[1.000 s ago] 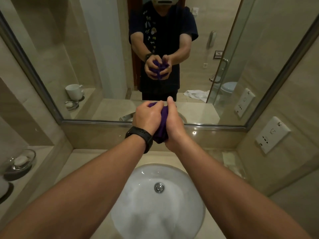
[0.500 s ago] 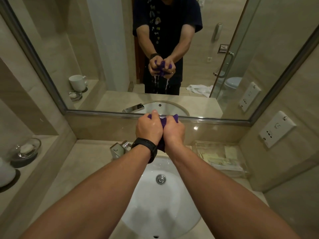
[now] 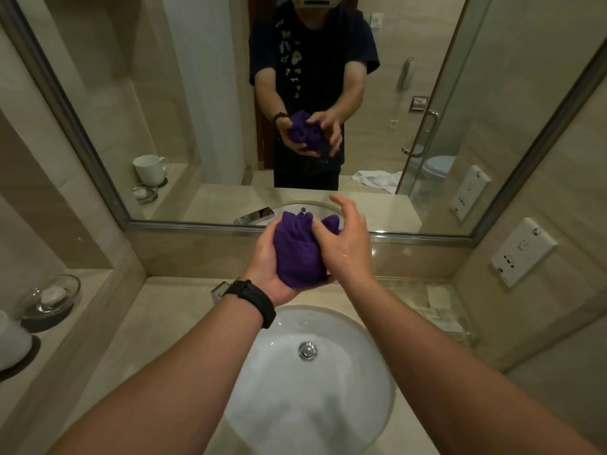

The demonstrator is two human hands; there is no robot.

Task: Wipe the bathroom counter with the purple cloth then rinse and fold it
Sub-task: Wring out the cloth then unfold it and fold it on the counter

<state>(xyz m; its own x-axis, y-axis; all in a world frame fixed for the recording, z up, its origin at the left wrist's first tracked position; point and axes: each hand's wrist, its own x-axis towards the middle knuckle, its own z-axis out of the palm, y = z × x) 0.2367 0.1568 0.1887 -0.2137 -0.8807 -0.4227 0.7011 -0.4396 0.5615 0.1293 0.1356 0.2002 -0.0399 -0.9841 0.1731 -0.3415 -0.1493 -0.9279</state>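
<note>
The purple cloth (image 3: 297, 254) is a wet, bunched lump held above the back of the white sink basin (image 3: 328, 405). My left hand (image 3: 264, 274), with a black watch on its wrist, lies palm up under the cloth and cups it. My right hand (image 3: 348, 244) touches the cloth's right side with its thumb, while its fingers are spread and lifted off it. The beige counter (image 3: 157, 323) surrounds the basin. In the mirror I see both hands and the cloth from the front.
A chrome faucet (image 3: 219, 290) peeks out behind my left wrist. On the left ledge stand a glass soap dish (image 3: 52, 295) and a white cup (image 3: 10, 343). A clear tray of sachets (image 3: 440, 307) sits at the back right, with a wall socket (image 3: 522, 251) above it.
Both fists were squeezing the cloth together, with water dripping. Now my left hand has turned palm up under the cloth and my right hand has opened and loosened off it.
</note>
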